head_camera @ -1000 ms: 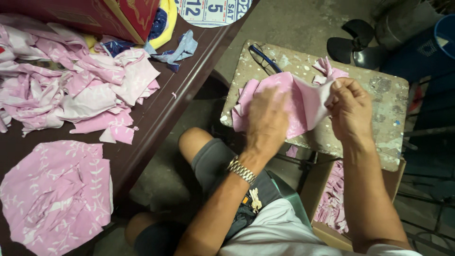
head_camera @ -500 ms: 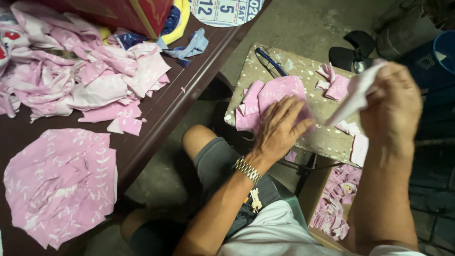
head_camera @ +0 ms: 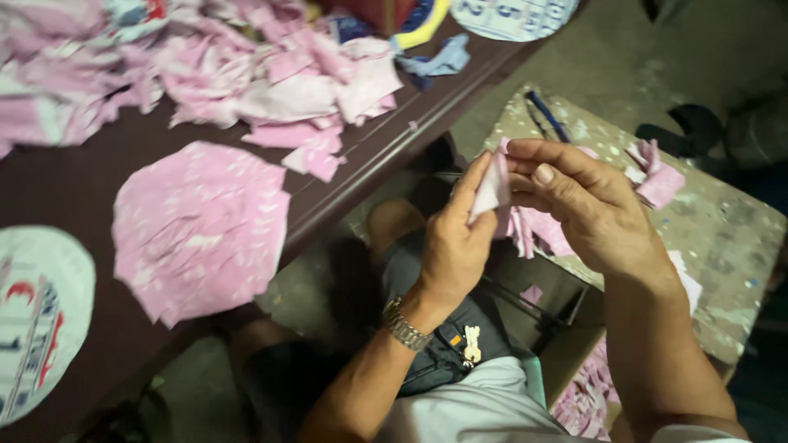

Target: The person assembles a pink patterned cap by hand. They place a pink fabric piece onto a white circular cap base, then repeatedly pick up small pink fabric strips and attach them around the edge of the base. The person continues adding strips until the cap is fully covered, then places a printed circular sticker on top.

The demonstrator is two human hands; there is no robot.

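The dark desk (head_camera: 74,189) now fills the left, a stack of pink paper (head_camera: 197,226) on it. Both hands have come together above the lap: left hand (head_camera: 455,242) and right hand (head_camera: 587,201) pinch one small pink sheet (head_camera: 492,187), lifted off the spattered board (head_camera: 722,238).

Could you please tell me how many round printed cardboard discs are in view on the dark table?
2: one disc lies at the table's near left edge, another disc at its far end, cut off by the frame. More may hide under the pink scraps.
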